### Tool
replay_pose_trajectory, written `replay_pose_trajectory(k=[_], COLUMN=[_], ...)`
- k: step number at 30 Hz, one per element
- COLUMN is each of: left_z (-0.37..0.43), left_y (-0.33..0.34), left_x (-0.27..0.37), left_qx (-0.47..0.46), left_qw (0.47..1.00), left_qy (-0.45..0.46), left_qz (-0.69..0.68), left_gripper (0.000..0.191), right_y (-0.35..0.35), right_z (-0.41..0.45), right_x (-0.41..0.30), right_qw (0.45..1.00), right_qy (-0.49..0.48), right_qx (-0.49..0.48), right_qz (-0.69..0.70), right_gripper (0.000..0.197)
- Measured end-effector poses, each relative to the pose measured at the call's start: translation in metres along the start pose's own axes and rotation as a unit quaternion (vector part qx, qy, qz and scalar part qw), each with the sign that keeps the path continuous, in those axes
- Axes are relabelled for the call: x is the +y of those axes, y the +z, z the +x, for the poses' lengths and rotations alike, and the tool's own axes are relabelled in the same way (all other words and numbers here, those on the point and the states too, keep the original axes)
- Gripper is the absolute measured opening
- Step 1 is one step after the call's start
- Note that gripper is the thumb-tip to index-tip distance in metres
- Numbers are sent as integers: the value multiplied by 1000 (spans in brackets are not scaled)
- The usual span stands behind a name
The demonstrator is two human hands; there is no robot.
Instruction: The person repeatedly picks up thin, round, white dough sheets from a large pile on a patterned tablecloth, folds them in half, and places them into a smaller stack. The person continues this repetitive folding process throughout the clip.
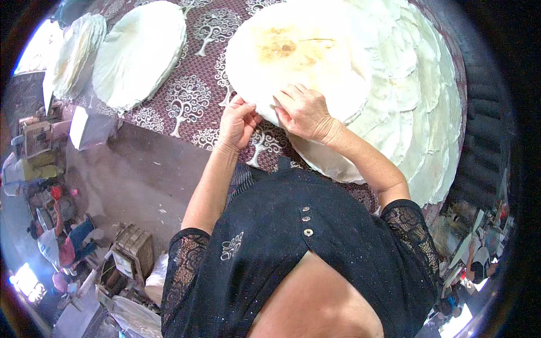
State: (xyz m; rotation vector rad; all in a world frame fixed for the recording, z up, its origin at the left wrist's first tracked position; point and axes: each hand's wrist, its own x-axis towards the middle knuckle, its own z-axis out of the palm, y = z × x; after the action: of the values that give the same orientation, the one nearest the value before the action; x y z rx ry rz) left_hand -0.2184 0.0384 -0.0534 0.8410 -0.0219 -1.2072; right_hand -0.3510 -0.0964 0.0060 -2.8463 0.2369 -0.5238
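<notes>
A large round flatbread sheet [304, 55], pale with a browned patch, lies in front of me on a tree-patterned cloth [207, 67]. My left hand [239, 122] touches its near left edge with bent fingers. Along the near edge, my right hand [302, 107] holds the rim between fingers and thumb. To the right, partly beneath this sheet, spreads a broad heap of overlapping thin flatbreads [414, 105]. The undersides of both sets of fingertips are hidden.
A stack of round flatbreads [141, 53] lies at the upper left, beside a folded stack [80, 55]. A white box [91, 126] is by the cloth's left edge. A crate [133, 247] stands on the floor. A seated person [63, 243] is at the lower left; people are also at the lower right.
</notes>
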Motion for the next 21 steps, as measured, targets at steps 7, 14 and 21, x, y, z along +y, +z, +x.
replay_pose_trajectory(k=[7, 14, 21], left_z=[0, -15, -5], left_y=[-1, 15, 23], left_x=[-5, 12, -4], left_qx=[-9, -20, 2], left_qw=[1000, 995, 997], left_qy=[14, -9, -29], left_qz=[-10, -95, 77], left_gripper=[30, 33, 27], right_y=[0, 13, 3], right_z=[4, -1, -12], right_x=[5, -6, 19], right_qw=[997, 997, 995], right_qy=[-63, -64, -25], right_qx=[30, 47, 65], right_qz=[16, 21, 70], right_gripper=[20, 22, 19])
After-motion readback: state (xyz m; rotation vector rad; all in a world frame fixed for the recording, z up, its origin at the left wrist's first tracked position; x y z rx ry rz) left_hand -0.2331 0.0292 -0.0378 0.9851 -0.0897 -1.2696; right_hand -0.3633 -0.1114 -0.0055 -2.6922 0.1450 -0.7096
